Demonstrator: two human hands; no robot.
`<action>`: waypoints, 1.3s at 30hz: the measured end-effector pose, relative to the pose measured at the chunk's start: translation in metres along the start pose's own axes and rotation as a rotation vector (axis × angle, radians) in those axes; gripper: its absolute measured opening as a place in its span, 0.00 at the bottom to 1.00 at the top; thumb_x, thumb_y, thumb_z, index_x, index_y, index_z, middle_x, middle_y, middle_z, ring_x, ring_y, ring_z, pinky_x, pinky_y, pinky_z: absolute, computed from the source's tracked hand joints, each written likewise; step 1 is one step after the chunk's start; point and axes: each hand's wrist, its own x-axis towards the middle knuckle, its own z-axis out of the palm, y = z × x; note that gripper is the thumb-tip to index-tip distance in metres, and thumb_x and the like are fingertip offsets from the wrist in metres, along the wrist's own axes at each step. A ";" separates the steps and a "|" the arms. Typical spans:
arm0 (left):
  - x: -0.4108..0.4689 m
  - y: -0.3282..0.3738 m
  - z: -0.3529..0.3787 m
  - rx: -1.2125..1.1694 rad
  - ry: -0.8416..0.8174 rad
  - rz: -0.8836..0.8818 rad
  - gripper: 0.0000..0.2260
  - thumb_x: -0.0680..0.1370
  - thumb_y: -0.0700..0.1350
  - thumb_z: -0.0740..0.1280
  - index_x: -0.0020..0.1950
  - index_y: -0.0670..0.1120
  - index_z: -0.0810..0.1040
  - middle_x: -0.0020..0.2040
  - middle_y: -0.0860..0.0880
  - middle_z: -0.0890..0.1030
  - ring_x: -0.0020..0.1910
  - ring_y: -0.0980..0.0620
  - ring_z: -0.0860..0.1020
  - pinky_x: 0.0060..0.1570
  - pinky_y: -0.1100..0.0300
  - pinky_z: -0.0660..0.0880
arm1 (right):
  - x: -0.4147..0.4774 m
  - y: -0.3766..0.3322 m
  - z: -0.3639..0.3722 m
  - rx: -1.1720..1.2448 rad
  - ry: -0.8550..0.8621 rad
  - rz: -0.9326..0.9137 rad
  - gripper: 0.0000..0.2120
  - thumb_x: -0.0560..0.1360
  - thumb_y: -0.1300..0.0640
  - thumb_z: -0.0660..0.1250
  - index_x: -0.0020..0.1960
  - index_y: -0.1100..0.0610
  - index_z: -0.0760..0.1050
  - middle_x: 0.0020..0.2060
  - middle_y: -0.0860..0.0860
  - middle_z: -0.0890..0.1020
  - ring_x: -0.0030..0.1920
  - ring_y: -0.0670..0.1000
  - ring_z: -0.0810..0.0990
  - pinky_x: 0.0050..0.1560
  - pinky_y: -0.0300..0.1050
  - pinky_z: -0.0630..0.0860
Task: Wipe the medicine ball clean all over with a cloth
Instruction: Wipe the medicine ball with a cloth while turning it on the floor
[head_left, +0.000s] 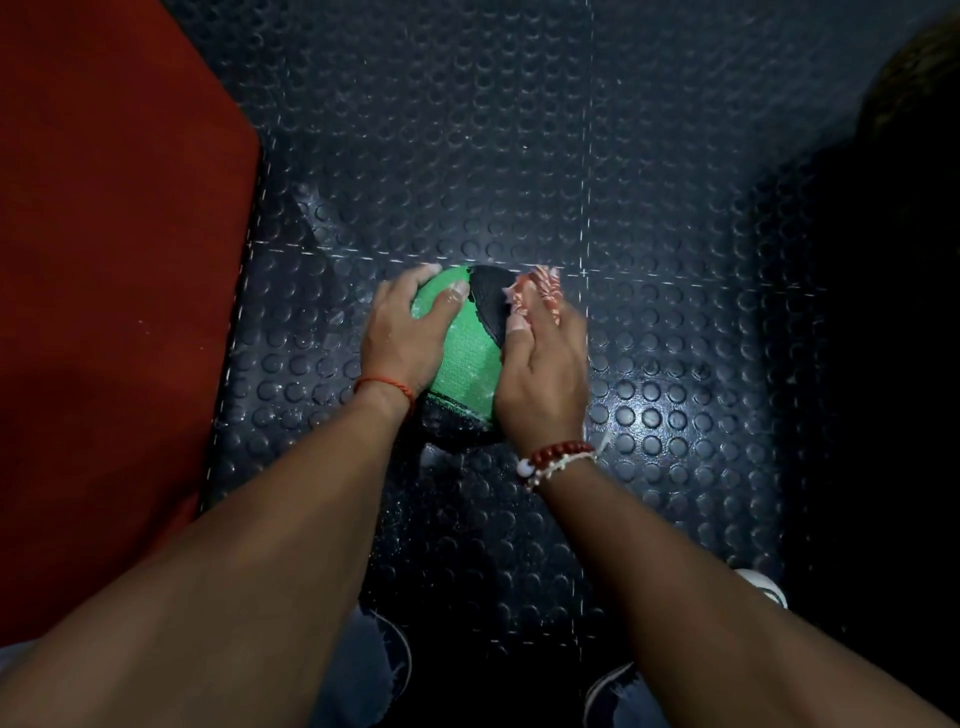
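The green-and-black medicine ball (462, 358) sat on the studded rubber floor (623, 156), just in front of the person's feet and close to the edge of a red mat (104, 260). The left hand (405, 338), with a red thread bracelet (387, 387) at the wrist, cupped the ball's left side. Its fingers (415, 275) were spread and curved over the surface, and the thumb lay across the top. This was most likely to stop the ball rolling under the rubbing.

The right hand (545, 374), wearing a bead bracelet (556, 460), held a pinkish striped cloth (543, 291) against the ball's upper right side. Its fingers were close together over the bunched fabric, which stuck out past the fingertips. That hand was blurred, so the tightness of the grip could not be told.

Pale smears showed on the green panel. The underside rested on the floor, out of the cloth's reach, so the ball would probably need turning before the wipe covered it all over.
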 end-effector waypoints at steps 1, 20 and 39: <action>0.000 -0.001 0.000 0.001 -0.003 0.001 0.20 0.79 0.58 0.66 0.69 0.54 0.75 0.69 0.50 0.72 0.64 0.54 0.71 0.61 0.58 0.67 | 0.006 -0.001 -0.001 -0.033 -0.024 -0.001 0.19 0.82 0.50 0.54 0.72 0.46 0.66 0.67 0.50 0.68 0.55 0.48 0.75 0.52 0.41 0.75; 0.000 0.002 -0.004 0.030 -0.016 -0.002 0.19 0.79 0.57 0.66 0.69 0.55 0.75 0.68 0.50 0.72 0.63 0.55 0.70 0.61 0.57 0.67 | 0.028 0.005 -0.009 0.081 -0.094 0.215 0.18 0.83 0.50 0.52 0.70 0.48 0.70 0.60 0.49 0.71 0.40 0.39 0.70 0.33 0.25 0.68; -0.003 0.007 -0.005 0.015 -0.052 -0.001 0.18 0.79 0.56 0.66 0.68 0.55 0.76 0.67 0.53 0.71 0.61 0.56 0.69 0.60 0.60 0.64 | 0.047 0.010 -0.008 -0.084 -0.165 0.084 0.19 0.82 0.46 0.52 0.69 0.46 0.72 0.58 0.49 0.74 0.47 0.45 0.75 0.43 0.35 0.70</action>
